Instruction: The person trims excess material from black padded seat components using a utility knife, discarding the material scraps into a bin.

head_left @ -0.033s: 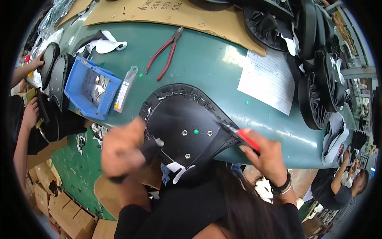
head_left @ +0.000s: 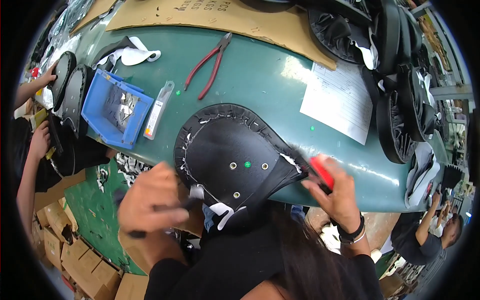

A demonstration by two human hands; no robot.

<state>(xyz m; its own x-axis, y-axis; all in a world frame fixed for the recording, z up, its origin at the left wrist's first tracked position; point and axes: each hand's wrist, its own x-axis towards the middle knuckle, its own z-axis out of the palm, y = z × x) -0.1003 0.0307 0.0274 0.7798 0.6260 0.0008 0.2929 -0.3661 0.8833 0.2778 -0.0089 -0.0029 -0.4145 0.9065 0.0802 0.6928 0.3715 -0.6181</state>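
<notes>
A teardrop-shaped black padded panel (head_left: 225,145) lies at the table's near edge, gathered cover folds stapled around its rim. Its back has three metal eyelets and a green dot sticker. My right hand (head_left: 340,192), beside the panel's narrow right end, grips a red-handled utility knife (head_left: 321,172); motion blurs its blade. Left of the panel, my left hand (head_left: 150,200) is closed on a dark strip of cover material (head_left: 190,203) with a pale grey end by the rim. A white flap of lining (head_left: 222,212) hangs at the panel's near edge.
Red-handled pliers (head_left: 210,67), a clear blade case (head_left: 159,110) and a blue bin (head_left: 107,130) of metal pieces lie beyond the panel. A printed sheet (head_left: 337,100) and stacked black panels (head_left: 395,125) stand right. Another person's hands (head_left: 40,140) work at far left.
The knife has moved right, off the panel's narrow end, where a white patch now shows. My left hand has moved slightly down and left, with the dark strip visible in it.
</notes>
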